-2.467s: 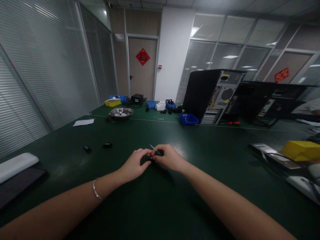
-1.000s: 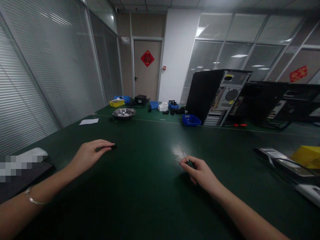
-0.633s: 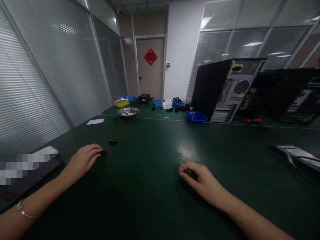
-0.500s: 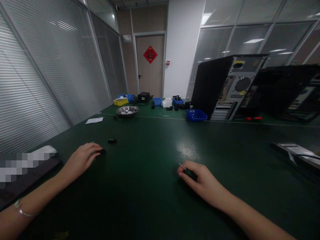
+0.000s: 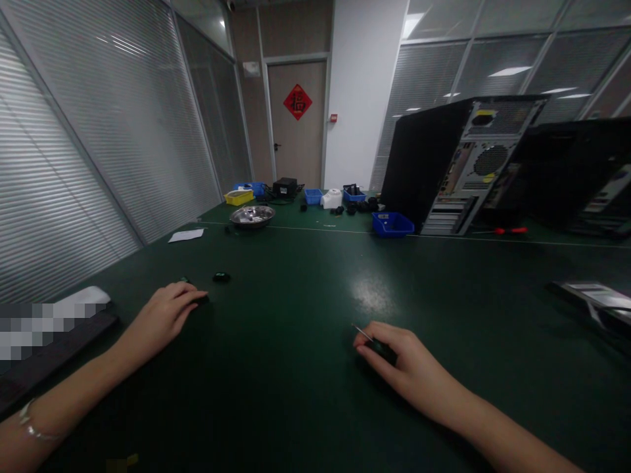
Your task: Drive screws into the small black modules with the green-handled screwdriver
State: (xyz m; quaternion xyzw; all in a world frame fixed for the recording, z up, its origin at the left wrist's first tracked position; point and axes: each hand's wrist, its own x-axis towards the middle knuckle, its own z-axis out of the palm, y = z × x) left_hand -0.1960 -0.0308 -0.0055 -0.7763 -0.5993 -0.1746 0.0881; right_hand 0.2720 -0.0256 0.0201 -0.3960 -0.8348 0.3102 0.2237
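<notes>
Gripping a screwdriver (image 5: 384,351) between thumb and curled fingers, the right hand (image 5: 409,361) rested low over the green table (image 5: 276,374). The handle lay back toward the palm, probably for a steady hold, and the thin shaft poked out past the fingertips, up and to the left, seemingly angled so that its tip touched nothing.

A little farther off, well to the left, the left hand (image 5: 165,312) reached out with thumb and fingers pinched on a small black piece (image 5: 202,299). Only the fingertips met it, likely because so slight a thing gave no room for a fuller grasp. Whether it bore on the tabletop or hung just above could not be told.

Just beyond stood a second piece (image 5: 221,276), dark with a green patch, apart from the fingers; a third (image 5: 185,280) was mostly hidden behind the knuckles. Their nearness to each other suggested a spot chosen to keep small parts together.

Farther back lay a paper (image 5: 186,235), then a blue bin (image 5: 393,228) and a metal bowl (image 5: 252,225), whose raised sides presumably stopped loose bits from straying. Beside the bin, a computer tower (image 5: 424,164) stood upright.
</notes>
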